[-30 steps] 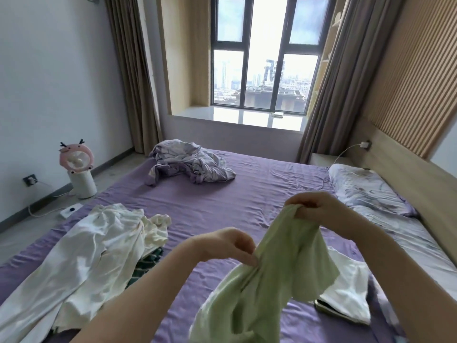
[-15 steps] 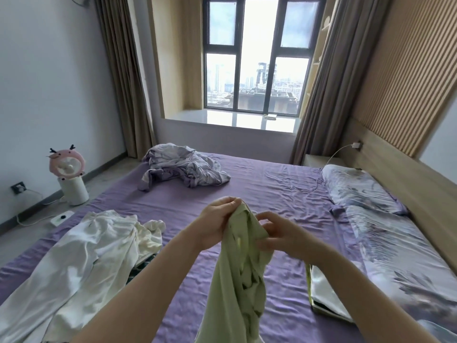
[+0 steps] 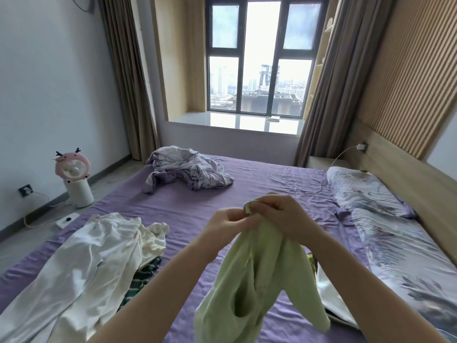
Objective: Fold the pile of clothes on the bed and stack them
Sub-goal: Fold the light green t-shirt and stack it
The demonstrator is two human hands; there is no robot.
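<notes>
Green garment [image 3: 259, 273]: pale green, soft knit, held in the air at lower centre of the frame, above the purple bed sheet [image 3: 267, 184]. Its top edge is bunched between your two hands; the rest hangs straight down toward the bottom edge, so the long axis runs near vertical. Two lobes hang apart at the bottom, with a dark opening between them. Which part of the garment you hold I cannot tell.

Left hand [image 3: 228, 222]: fingers curled, pinching the bunched top edge from the left side. Right hand [image 3: 279, 216]: also curled round the fabric, gripping just to the right and a little higher, with a small fold of cloth poking out above the fingers. The hands touch or nearly touch; all the cloth lies below them.

Judgement: this is the finding-the-edges step. To open the garment flat you would need to draw the hands apart along the top edge, left hand toward frame left, right toward frame right. Neither is nearer; both are already on it.

Outward: white clothes [image 3: 91, 256] lie crumpled at lower left of the frame, over a dark green striped piece [image 3: 146, 271]. A lilac patterned heap [image 3: 185, 169] sits at mid-frame near the far end of the bed. Something pale and flat [image 3: 331, 290] lies on the sheet just right of the hanging garment; unclear what. No folded stack visible yet.
</notes>
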